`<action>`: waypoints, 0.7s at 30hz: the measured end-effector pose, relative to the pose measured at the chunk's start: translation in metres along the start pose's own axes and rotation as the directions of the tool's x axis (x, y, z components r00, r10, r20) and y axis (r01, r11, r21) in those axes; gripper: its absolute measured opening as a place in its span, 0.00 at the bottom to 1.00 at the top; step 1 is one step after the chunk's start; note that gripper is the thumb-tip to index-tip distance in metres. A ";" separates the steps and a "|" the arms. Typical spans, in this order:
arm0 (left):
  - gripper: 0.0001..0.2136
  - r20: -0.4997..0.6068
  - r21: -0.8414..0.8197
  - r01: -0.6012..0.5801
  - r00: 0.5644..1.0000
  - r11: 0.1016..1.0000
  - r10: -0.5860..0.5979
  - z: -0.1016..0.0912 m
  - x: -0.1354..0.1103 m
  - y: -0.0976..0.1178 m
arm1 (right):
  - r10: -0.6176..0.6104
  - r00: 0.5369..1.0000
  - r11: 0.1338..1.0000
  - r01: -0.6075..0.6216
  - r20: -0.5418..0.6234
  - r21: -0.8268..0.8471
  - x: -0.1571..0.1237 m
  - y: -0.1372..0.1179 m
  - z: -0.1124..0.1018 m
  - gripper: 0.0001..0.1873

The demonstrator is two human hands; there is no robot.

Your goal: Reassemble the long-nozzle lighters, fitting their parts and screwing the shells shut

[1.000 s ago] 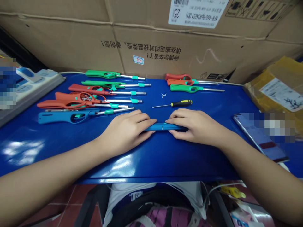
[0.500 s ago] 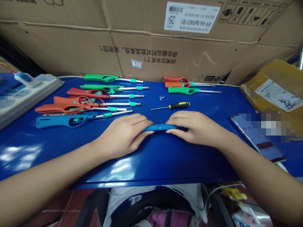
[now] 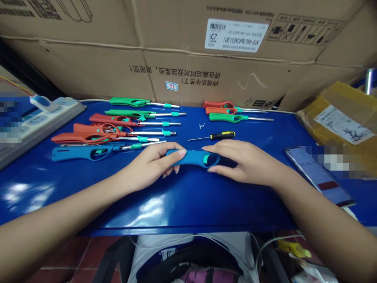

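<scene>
A blue gas lighter (image 3: 191, 158) is held level just above the table, its trigger opening with a green trigger facing up. My left hand (image 3: 160, 160) is closed around the handle's left end, thumb along the top. At the other end, my right hand (image 3: 240, 160) has thumb and fingers around the part by the trigger opening; whatever lies inside the palm is hidden. Just beyond the hands lies a screwdriver (image 3: 222, 135) with a black and yellow handle. Small white bits (image 3: 201, 126) rest near its tip.
Green, red and blue lighters (image 3: 85, 152) with metal tubes lie in rows at left. Three more lighters (image 3: 235, 117) lie at the back right. A power strip (image 3: 44, 122) stands far left; a phone (image 3: 319, 177) and taped parcel (image 3: 338, 122) are right. A large carton (image 3: 176, 55) walls the back.
The blue lighter has been turned from its narrow edge to its broad side, showing the trigger opening. My left thumb has moved on top of it. The view has tilted slightly upward.
</scene>
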State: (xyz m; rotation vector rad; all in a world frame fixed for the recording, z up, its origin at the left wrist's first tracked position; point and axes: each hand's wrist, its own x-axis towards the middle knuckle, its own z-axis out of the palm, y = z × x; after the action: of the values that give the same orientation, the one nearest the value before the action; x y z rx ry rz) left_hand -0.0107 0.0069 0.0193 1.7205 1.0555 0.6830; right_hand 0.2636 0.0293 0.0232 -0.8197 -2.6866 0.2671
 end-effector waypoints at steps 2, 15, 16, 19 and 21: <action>0.16 0.053 -0.236 0.129 0.991 0.963 -0.120 0.003 0.003 -0.002 | -0.042 0.999 0.999 0.042 -0.007 -0.015 0.000 0.000 0.004 0.30; 0.12 -0.052 -0.113 -0.102 0.994 0.988 0.097 0.010 0.003 -0.008 | -0.020 1.000 0.982 0.023 -0.016 0.190 0.003 -0.003 0.012 0.19; 0.12 -0.044 -0.120 -0.110 0.993 0.987 0.106 0.012 0.003 -0.008 | -0.023 0.999 0.978 0.027 -0.023 0.206 0.003 -0.005 0.013 0.18; 0.12 -0.018 -0.141 -0.096 0.995 0.985 0.094 0.015 0.001 -0.008 | -0.024 0.999 0.972 0.033 -0.041 0.232 0.004 -0.009 0.015 0.15; 0.12 -0.009 -0.148 -0.077 0.997 0.986 0.076 0.016 0.000 -0.007 | -0.015 1.000 0.974 0.021 -0.026 0.226 0.003 -0.010 0.016 0.14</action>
State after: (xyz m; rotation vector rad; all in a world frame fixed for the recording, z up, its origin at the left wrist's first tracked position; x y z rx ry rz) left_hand 0.0004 0.0011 0.0067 1.6378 0.9209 0.7941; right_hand 0.2503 0.0217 0.0121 -0.7239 -2.5781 0.5436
